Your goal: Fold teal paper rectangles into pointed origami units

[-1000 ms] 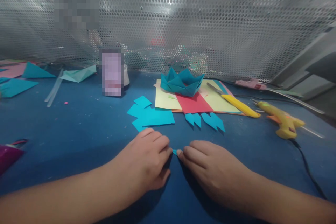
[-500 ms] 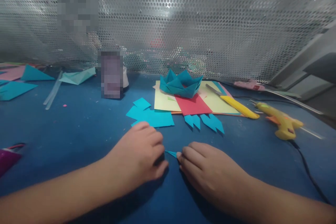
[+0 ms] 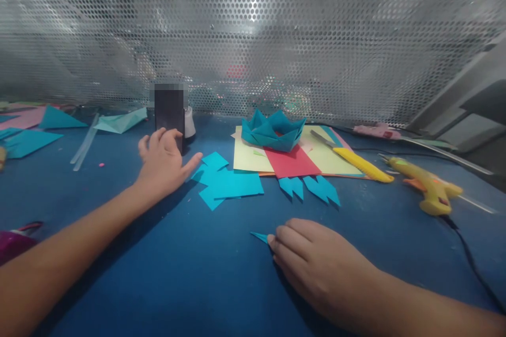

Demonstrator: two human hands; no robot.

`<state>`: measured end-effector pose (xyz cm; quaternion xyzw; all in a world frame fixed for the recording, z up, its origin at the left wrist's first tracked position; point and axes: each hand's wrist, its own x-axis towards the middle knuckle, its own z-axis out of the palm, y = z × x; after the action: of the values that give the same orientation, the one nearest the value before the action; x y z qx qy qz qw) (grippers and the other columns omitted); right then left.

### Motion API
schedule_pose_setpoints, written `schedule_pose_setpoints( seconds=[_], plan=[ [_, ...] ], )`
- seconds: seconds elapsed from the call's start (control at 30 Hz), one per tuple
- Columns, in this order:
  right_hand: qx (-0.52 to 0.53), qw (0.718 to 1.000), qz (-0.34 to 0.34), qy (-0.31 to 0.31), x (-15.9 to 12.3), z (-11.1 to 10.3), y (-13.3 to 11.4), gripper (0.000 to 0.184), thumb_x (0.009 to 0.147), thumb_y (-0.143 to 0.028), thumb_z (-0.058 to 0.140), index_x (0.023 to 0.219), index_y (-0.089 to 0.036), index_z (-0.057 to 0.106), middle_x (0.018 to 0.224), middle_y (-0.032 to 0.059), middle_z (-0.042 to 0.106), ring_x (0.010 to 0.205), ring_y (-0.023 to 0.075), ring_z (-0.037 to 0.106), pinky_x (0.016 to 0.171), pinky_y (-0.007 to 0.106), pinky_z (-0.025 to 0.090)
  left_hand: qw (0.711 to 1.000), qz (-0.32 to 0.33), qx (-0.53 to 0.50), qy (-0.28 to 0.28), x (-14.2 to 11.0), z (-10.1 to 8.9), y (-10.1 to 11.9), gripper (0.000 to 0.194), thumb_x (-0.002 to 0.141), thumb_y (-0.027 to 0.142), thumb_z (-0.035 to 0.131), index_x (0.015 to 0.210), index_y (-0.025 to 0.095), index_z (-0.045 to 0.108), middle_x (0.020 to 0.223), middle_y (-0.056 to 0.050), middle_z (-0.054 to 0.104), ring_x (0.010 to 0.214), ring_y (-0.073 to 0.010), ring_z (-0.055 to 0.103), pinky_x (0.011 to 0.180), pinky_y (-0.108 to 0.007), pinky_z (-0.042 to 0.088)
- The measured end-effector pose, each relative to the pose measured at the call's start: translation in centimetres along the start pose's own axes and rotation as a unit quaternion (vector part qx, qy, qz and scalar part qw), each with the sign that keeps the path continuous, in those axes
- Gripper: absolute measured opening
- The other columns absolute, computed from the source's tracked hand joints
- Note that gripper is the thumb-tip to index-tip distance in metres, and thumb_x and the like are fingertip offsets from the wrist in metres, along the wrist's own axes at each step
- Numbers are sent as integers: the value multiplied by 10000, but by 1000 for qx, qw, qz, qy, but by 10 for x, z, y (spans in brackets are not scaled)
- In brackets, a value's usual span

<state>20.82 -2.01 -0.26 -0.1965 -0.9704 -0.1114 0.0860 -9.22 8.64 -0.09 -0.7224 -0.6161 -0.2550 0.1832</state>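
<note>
My left hand (image 3: 164, 160) is open, fingers spread, at the front of an upright phone (image 3: 169, 110); its fingertips overlap the dark screen, and whether they touch it I cannot tell. My right hand (image 3: 312, 258) is closed low over the table, pinching a small folded blue paper piece (image 3: 260, 237) whose pointed tip sticks out to the left. Between and beyond the hands lie flat blue paper squares (image 3: 237, 184). Two pairs of small pointed blue folded pieces (image 3: 321, 188) rest beside them. Behind sits a folded blue paper ring (image 3: 272, 131) with pointed peaks.
The ring stands on a red sheet (image 3: 292, 162) and yellow paper (image 3: 249, 157). A yellow utility knife (image 3: 361, 164) lies across the stack's right side. Further right is a yellow glue gun (image 3: 429, 184) with its cord. Clear glue sticks (image 3: 85, 142) lie left; a perforated metal panel (image 3: 253, 37) closes the back.
My left hand has left the folded piece and moved up and left to the phone, opening its fingers. The phone's screen has gone dark. My right hand keeps its pinch in nearly the same place.
</note>
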Motion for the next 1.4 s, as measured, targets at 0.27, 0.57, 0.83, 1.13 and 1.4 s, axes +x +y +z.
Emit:
schedule_pose_setpoints(
  seconds=[0.27,0.57,0.83,1.13,1.4],
  plan=[
    [7,1000,5,1,0,-2,1,241,899,-62,416,809,-134,628,708,74,560,652,181,454,644,342,381,1000,12,0,-18,-2,-2,5,456,866,473,497,1175,154,395,1290,-229,469,1291,-412,333,1028,-641,195],
    [18,1000,20,12,-2,0,3,227,915,-74,408,826,-129,610,707,65,552,646,174,448,626,331,367,987,100,-124,-31,-17,-28,52,244,917,341,445,1092,173,463,1163,-140,554,1120,-302,478,974,-527,285],
    [41,998,37,35,2,-3,6,261,923,-85,396,761,-141,593,667,36,507,618,174,403,540,319,297,870,327,-303,-212,-51,-50,95,272,885,74,422,1009,201,628,957,-44,608,880,-176,538,836,-378,365],
    [37,998,32,42,2,-2,7,258,912,-88,413,720,-151,574,660,31,503,609,169,388,543,317,275,871,370,-260,-193,-51,-47,97,239,877,63,424,926,144,644,820,-54,597,761,-185,516,713,-349,394],
    [51,997,66,6,2,-10,13,215,881,-155,529,671,-156,572,637,24,519,606,159,420,530,296,287,860,442,-167,-195,-57,-51,99,148,814,79,513,713,154,590,730,-28,518,687,-183,449,724,-374,347]
  ],
)
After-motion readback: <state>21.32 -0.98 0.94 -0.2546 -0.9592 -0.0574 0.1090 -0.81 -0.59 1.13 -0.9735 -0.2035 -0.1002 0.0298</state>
